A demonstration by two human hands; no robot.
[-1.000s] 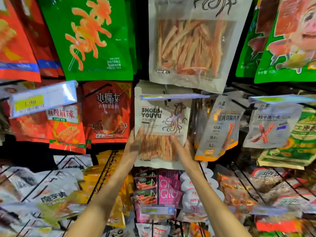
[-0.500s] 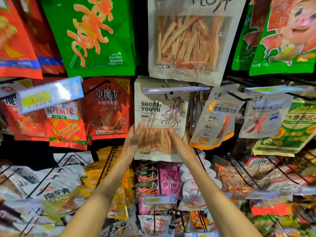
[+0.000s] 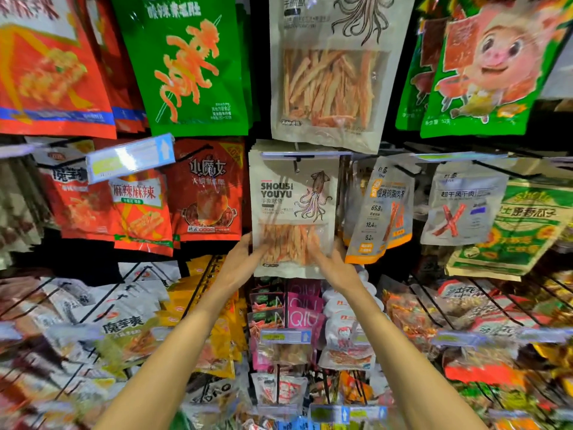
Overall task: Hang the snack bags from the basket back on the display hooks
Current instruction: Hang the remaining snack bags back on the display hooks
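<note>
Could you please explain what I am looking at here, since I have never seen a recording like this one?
There is no machine here. A person wears a wide-angle camera on the head, so the single view looks forward and down along both bare arms.

In front is a shop display wall with snack bags hanging from wire hooks. The left hand and the right hand are at the lower part of a beige squid snack bag printed SHOUSI YOUYU, one hand on each side. It hangs at the front of its hook, under a price tag strip. The fingers are blurred, so I cannot tell how firmly they grip.

Around it hang a larger squid bag above, a red hotpot bag to the left, and an orange-trimmed chicken strip bag to the right. No basket is visible.
</note>
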